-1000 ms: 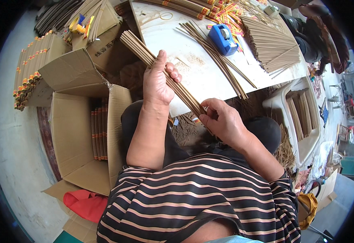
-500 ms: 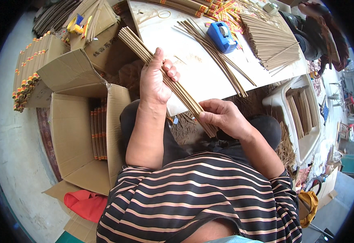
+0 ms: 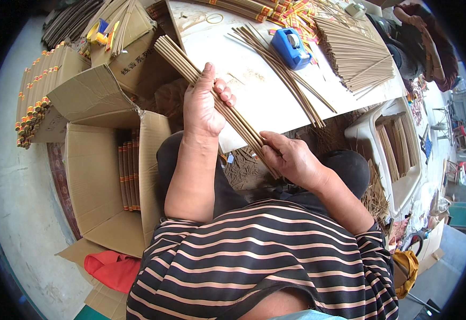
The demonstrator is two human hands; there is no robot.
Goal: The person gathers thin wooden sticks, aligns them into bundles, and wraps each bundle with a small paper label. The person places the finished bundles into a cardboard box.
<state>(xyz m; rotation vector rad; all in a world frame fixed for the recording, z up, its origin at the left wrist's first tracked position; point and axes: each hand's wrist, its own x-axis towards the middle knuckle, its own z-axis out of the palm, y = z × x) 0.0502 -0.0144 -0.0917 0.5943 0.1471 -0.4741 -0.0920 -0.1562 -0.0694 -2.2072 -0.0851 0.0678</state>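
A slim bundle of brown incense sticks [image 3: 241, 122] slants across in front of me, its upper end over the table's left edge. My left hand [image 3: 206, 109] is closed round its middle, thumb pointing up along the sticks. Near the lower end, my right hand [image 3: 297, 161] is closed on the bundle, with some fingers hidden behind the palm. Loose incense sticks [image 3: 283, 66] lie on the white table [image 3: 227, 48], beside a blue tape dispenser [image 3: 291, 50]. A large fanned pile of sticks [image 3: 355, 56] rests farther right, with red and yellow labels [image 3: 299, 22] behind.
An open cardboard box [image 3: 94, 181] stands at my left, holding several banded bundles [image 3: 130, 173]. More banded bundles [image 3: 38, 101] are stacked beyond it. A white tub [image 3: 410, 189] with sticks is at the right. Another person [image 3: 427, 48] sits at the far right. Red cloth [image 3: 110, 271] lies near the box.
My right hand has turned slightly, and its fingers have curled further in at the bundle's lower end. The left hand's hold looks the same. The other person's arms have shifted at the far right.
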